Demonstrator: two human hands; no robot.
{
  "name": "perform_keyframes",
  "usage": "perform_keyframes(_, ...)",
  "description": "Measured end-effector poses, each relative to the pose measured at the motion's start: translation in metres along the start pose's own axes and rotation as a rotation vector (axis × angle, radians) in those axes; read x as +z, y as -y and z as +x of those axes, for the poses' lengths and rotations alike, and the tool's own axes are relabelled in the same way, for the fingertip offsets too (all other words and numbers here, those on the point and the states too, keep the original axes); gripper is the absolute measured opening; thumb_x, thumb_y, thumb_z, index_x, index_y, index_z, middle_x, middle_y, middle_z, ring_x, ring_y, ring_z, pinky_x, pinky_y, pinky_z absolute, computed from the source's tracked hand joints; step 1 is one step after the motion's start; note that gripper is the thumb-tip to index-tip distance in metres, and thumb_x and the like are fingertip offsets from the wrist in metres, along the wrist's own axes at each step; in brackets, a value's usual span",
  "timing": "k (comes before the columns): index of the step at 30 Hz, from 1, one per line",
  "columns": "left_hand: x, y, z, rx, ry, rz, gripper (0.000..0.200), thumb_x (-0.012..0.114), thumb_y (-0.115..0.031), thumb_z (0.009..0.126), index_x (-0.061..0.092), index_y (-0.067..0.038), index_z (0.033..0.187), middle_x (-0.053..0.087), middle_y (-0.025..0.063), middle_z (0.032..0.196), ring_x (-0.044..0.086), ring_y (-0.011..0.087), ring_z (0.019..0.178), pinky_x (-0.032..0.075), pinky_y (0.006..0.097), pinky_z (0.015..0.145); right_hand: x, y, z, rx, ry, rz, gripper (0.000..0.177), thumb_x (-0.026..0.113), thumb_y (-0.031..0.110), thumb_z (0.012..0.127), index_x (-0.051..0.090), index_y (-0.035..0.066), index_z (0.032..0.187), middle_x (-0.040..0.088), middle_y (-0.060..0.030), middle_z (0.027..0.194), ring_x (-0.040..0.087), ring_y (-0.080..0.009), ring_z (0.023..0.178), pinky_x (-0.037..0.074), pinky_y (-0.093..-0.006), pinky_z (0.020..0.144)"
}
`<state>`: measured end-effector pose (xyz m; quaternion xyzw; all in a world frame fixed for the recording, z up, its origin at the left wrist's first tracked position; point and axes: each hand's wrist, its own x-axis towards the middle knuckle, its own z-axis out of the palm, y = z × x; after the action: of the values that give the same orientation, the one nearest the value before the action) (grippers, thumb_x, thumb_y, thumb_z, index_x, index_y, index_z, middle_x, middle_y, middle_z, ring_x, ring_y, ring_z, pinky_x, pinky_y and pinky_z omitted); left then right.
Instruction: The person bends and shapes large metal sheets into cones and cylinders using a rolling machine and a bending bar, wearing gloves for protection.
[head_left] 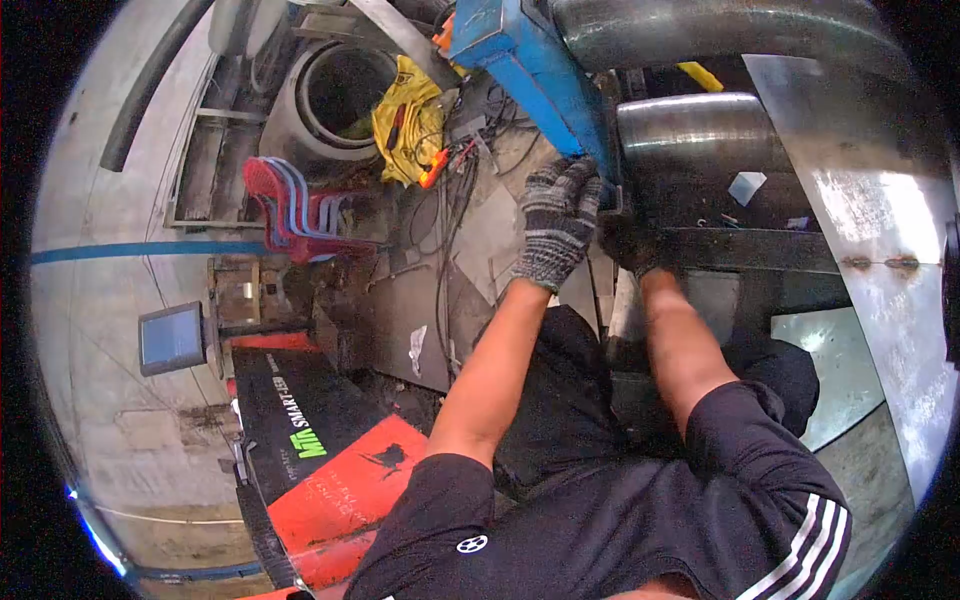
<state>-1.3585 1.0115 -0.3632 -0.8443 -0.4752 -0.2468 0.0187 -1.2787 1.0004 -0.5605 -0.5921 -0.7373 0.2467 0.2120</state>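
My left hand wears a grey and black striped knit glove. Its fingers are bent together against the lower end of a blue metal machine frame; what they close on, if anything, is hidden. My right hand, in a dark glove, sits just beside it, low by the frame's bottom corner. Shadow hides its fingers, so their pose cannot be made out. Behind the hands lies a large steel roller, with a second steel roller above it.
A shiny metal sheet slants along the right. Cables and a yellow bag lie on the floor at the back left. Stacked plastic chairs stand left, above a red and black welding machine and a small screen.
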Motion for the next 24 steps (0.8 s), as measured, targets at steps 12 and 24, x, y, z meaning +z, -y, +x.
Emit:
perform_keyframes(12,0.002,0.002,-0.001,0.022,0.027,-0.100,0.025,0.067,-0.018,0.087,0.070,-0.007,0.109,0.068,0.0174,0.107,0.062,0.0361,0.100,0.047,0.0464,0.091,0.010,-0.021,-0.011,0.151,-0.194,0.642,0.037,0.051,0.019,0.097,0.053,0.007,0.132,0.060,-0.0155,0.125,0.057,-0.0252,0.112,0.046,-0.0403,0.098)
perform_keyframes(24,-0.005,-0.009,0.004,0.048,0.082,-0.009,0.024,0.067,-0.014,0.089,0.070,-0.005,0.112,0.068,0.0176,0.110,0.062,0.0336,0.105,0.047,0.0435,0.094,0.000,-0.019,-0.018,0.229,-0.117,0.920,0.041,0.043,0.022,0.104,0.046,0.009,0.142,0.054,-0.0112,0.138,0.052,-0.0226,0.123,0.041,-0.0387,0.107)
